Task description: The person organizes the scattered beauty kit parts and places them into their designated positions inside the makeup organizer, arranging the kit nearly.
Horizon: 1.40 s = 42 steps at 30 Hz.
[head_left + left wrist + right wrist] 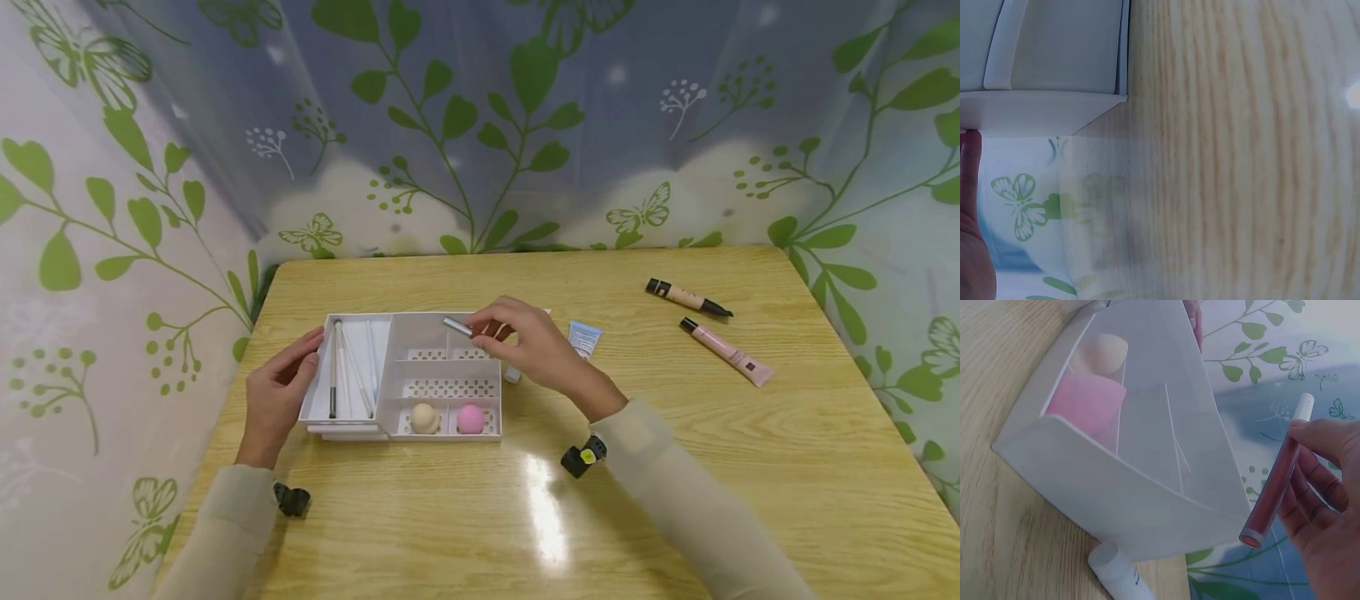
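Observation:
A white organizer box (446, 375) stands on the wooden table, with thin makeup brushes (352, 371) in its left section. In its front small compartments sit a beige makeup sponge (424, 419) and a pink makeup sponge (471, 419). My left hand (279, 392) rests against the box's left side, its fingers fairly straight; only part of it shows in the left wrist view. Over the box's back right compartments, my right hand (528, 343) pinches a red lip gloss tube (1275, 487) with a pale silvery cap (457, 326), between thumb and fingers.
Close to the box's right side lie a small white tube (1124, 575) and a blue-and-white tube (585, 337). Farther right are a beige tube with black ends (686, 297) and a pink tube with a black cap (726, 352). Patterned curtains (480, 125) surround the table.

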Tool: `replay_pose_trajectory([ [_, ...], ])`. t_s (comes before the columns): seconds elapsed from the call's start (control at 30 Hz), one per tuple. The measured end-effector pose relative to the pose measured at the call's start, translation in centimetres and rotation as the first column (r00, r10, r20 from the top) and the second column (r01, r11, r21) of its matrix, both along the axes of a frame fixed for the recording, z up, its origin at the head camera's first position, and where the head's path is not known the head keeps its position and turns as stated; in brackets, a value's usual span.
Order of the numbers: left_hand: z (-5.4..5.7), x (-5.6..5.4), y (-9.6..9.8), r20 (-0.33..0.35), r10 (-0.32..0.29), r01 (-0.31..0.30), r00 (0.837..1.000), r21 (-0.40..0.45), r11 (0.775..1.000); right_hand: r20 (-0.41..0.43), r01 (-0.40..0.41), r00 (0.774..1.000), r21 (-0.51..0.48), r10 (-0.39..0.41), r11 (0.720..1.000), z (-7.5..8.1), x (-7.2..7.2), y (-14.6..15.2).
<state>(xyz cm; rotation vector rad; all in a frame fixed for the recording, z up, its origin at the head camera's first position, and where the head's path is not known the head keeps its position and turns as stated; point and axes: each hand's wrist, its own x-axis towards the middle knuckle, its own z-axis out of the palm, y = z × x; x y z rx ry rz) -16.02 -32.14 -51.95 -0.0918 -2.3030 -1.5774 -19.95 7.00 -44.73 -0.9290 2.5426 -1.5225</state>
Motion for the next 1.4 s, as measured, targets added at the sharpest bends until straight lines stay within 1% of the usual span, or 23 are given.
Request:
replay_pose_trajectory([
  [0.27,0.1,0.1,0.0,0.008,0.003,-0.003,1.0,-0.003,1.0,-0.012,-0.045,0.999,-0.034,0.045,0.998,0.0,0.4,-1.6],
  [0.53,0.3,0.1,0.1,0.028,0.011,-0.011,1.0,-0.003,1.0,-0.036,-0.069,0.997,-0.017,0.068,0.998,-0.4,0.7,-2.8],
  [0.73,0.2,0.1,0.1,0.014,0.004,-0.004,1.0,0.0,1.0,-0.036,-0.084,0.996,0.002,0.084,0.996,-1.3,1.0,-3.6],
  [0.87,0.1,0.0,0.1,0.011,0.008,-0.008,1.0,-0.007,1.0,-0.035,-0.088,0.995,0.021,0.089,0.996,-2.0,1.1,-4.0],
  [1.03,0.2,0.1,0.1,0.027,0.015,-0.015,1.0,-0.016,1.0,-0.046,-0.102,0.993,0.044,0.104,0.994,-2.6,1.3,-4.3],
  [1.23,0.1,0.0,-0.1,0.038,0.019,-0.018,0.999,-0.032,0.999,-0.064,-0.111,0.991,0.103,0.118,0.989,-3.2,1.5,-4.5],
  [1.4,0.0,0.0,-0.1,0.038,0.023,-0.022,0.999,-0.038,0.999,-0.051,-0.12,0.99,0.151,0.129,0.981,-3.8,1.8,-4.6],
])
